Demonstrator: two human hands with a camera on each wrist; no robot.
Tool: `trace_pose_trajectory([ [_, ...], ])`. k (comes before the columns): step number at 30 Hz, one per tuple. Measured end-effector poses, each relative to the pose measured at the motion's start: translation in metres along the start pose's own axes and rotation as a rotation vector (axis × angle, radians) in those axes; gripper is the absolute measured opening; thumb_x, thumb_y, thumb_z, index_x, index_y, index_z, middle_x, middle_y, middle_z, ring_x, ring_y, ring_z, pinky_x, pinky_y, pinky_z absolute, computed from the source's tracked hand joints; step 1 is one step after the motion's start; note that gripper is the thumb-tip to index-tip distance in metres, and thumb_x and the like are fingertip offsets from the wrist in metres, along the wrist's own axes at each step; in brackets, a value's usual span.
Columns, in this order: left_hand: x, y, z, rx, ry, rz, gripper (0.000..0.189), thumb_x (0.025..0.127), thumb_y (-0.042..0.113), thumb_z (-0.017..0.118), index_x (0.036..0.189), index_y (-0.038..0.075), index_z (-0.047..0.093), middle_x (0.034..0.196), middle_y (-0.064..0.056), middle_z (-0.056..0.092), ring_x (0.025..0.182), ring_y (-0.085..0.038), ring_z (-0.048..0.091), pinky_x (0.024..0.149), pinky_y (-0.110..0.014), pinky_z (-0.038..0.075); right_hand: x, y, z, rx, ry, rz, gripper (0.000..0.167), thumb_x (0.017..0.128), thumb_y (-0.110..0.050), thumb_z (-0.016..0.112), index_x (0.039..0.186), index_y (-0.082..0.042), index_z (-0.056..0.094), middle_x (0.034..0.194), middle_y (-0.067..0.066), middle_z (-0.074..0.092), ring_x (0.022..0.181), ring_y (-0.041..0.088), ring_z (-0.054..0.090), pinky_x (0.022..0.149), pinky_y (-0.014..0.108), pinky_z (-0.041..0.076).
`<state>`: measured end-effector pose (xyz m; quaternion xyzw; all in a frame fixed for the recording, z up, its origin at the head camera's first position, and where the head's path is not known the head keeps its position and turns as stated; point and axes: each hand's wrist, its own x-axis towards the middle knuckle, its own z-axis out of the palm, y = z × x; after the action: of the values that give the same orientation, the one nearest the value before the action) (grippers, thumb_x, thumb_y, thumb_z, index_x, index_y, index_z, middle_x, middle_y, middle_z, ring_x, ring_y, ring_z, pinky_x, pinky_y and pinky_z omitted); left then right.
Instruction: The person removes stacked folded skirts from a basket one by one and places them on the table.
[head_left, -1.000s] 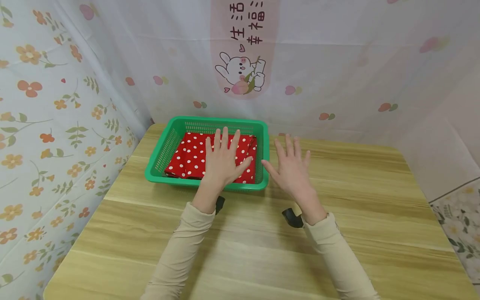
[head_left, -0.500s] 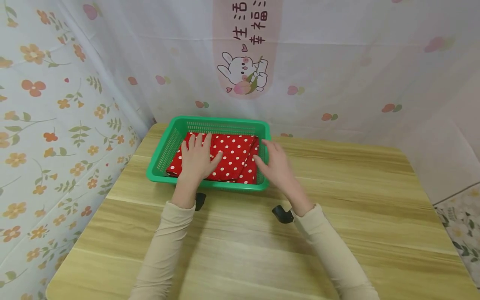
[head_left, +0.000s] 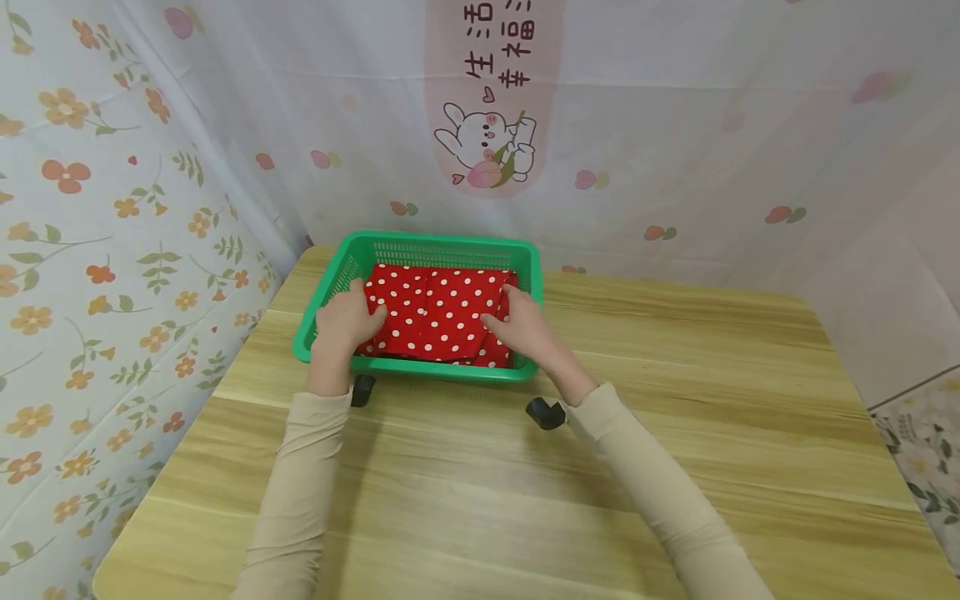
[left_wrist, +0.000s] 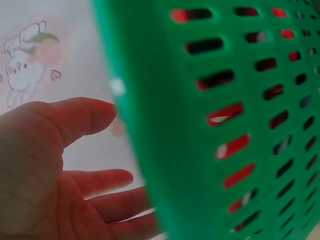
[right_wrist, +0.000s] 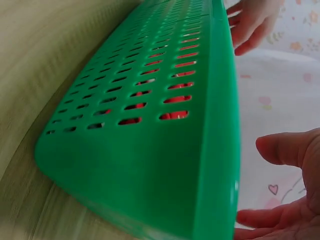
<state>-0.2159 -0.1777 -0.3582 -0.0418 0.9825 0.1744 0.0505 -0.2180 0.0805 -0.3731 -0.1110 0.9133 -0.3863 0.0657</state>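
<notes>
A folded red cloth with white dots [head_left: 450, 315] lies in a green plastic basket [head_left: 427, 367]. At the basket's left end, my left hand [head_left: 344, 320] reaches over the rim, its thumb above the cloth's left edge. The left wrist view shows the thumb and fingers of this hand [left_wrist: 75, 165] apart, fingertips hidden behind the basket's rim. My right hand [head_left: 522, 321] reaches over the right rim, with thumb and forefinger near the cloth's right edge. In the right wrist view, the thumb of the right hand [right_wrist: 295, 185] stands apart from its fingers, beyond the basket wall.
The basket stands at the back left of a wood-grain table [head_left: 675, 400]. Behind it hangs a white curtain [head_left: 660, 142] with a rabbit print; a flowered curtain [head_left: 97, 250] hangs at the left. Black wrist-worn pieces show below both hands.
My left hand has moved left off the middle of the cloth to its left edge. My right hand has come left from the table, over the right rim to the cloth's edge.
</notes>
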Motion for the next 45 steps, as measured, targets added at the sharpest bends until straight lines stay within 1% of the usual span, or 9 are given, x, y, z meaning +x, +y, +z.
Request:
trace_pose_trajectory([
  [5, 0.006, -0.009, 0.002, -0.126, -0.095, -0.071, 0.071, 0.089, 0.029, 0.053, 0.139, -0.010, 0.020, 0.122, -0.031, 0.046, 0.111, -0.044, 0.049, 0.089, -0.054, 0.045, 0.009, -0.001, 0.005, 0.118, -0.058, 0.136, 0.081, 0.086, -0.025, 0.063, 0.146, 0.005, 0.016, 0.143, 0.022, 0.034, 0.128, 0.034, 0.036, 0.097, 0.048, 0.041],
  [10, 0.008, -0.014, 0.004, -0.202, -0.103, -0.126, 0.066, 0.090, 0.028, 0.053, 0.135, -0.011, 0.025, 0.121, -0.030, 0.045, 0.109, -0.042, 0.048, 0.088, -0.052, 0.046, 0.015, 0.000, 0.007, 0.277, -0.062, 0.250, 0.080, 0.087, -0.024, 0.062, 0.147, 0.001, 0.014, 0.143, 0.019, 0.033, 0.128, 0.032, 0.037, 0.099, 0.048, 0.040],
  [17, 0.009, -0.021, 0.002, -0.276, -0.097, -0.138, 0.053, 0.090, 0.028, 0.051, 0.122, -0.012, 0.038, 0.110, -0.027, 0.050, 0.097, -0.037, 0.052, 0.084, -0.048, 0.049, 0.020, 0.000, 0.008, 0.537, -0.046, 0.337, 0.059, 0.089, -0.017, 0.060, 0.137, -0.002, 0.030, 0.125, 0.015, 0.047, 0.114, 0.030, 0.052, 0.093, 0.045, 0.045],
  [24, 0.012, -0.024, 0.001, -0.355, -0.146, -0.154, 0.056, 0.091, 0.029, 0.050, 0.126, -0.013, 0.037, 0.116, -0.028, 0.048, 0.101, -0.037, 0.052, 0.087, -0.046, 0.049, 0.023, -0.001, 0.011, 0.666, -0.040, 0.410, 0.059, 0.088, -0.014, 0.059, 0.137, -0.002, 0.029, 0.126, 0.015, 0.047, 0.115, 0.030, 0.052, 0.093, 0.043, 0.046],
  [28, 0.016, -0.026, -0.001, -0.373, -0.141, -0.139, 0.047, 0.092, 0.027, 0.049, 0.115, -0.015, 0.046, 0.102, -0.025, 0.054, 0.083, -0.028, 0.058, 0.075, -0.037, 0.053, 0.024, -0.002, 0.013, 0.742, -0.032, 0.440, 0.057, 0.088, -0.013, 0.059, 0.136, -0.001, 0.032, 0.127, 0.015, 0.048, 0.115, 0.030, 0.052, 0.094, 0.042, 0.046],
  [32, 0.021, -0.030, -0.001, -0.404, -0.163, -0.136, 0.035, 0.092, 0.024, 0.051, 0.097, -0.010, 0.052, 0.080, -0.016, 0.058, 0.061, -0.017, 0.059, 0.060, -0.028, 0.051, 0.024, -0.001, 0.017, 0.760, -0.028, 0.470, 0.057, 0.087, -0.011, 0.061, 0.135, -0.001, 0.033, 0.127, 0.015, 0.048, 0.116, 0.030, 0.051, 0.095, 0.042, 0.045],
  [34, 0.023, -0.032, 0.001, -0.425, -0.184, -0.155, 0.029, 0.092, 0.023, 0.051, 0.091, -0.006, 0.052, 0.076, -0.012, 0.057, 0.057, -0.013, 0.058, 0.057, -0.025, 0.049, 0.025, 0.000, 0.018, 0.752, -0.031, 0.478, 0.057, 0.087, -0.011, 0.062, 0.135, -0.001, 0.034, 0.127, 0.015, 0.048, 0.116, 0.030, 0.051, 0.095, 0.042, 0.045],
  [39, 0.026, -0.033, 0.003, -0.489, -0.217, -0.176, 0.020, 0.093, 0.018, 0.049, 0.090, -0.002, 0.049, 0.082, -0.010, 0.053, 0.063, -0.013, 0.054, 0.057, -0.022, 0.046, 0.026, 0.002, 0.021, 0.745, -0.038, 0.486, 0.052, 0.087, -0.007, 0.061, 0.132, 0.002, 0.036, 0.126, 0.017, 0.050, 0.116, 0.031, 0.053, 0.095, 0.042, 0.045],
  [45, 0.028, -0.029, 0.003, -0.617, -0.267, -0.171, 0.015, 0.094, 0.016, 0.045, 0.090, 0.001, 0.043, 0.085, -0.011, 0.051, 0.064, -0.013, 0.058, 0.063, -0.028, 0.052, 0.028, 0.004, 0.023, 0.722, -0.033, 0.501, 0.046, 0.088, -0.007, 0.060, 0.128, 0.003, 0.039, 0.122, 0.018, 0.054, 0.112, 0.032, 0.056, 0.091, 0.042, 0.048],
])
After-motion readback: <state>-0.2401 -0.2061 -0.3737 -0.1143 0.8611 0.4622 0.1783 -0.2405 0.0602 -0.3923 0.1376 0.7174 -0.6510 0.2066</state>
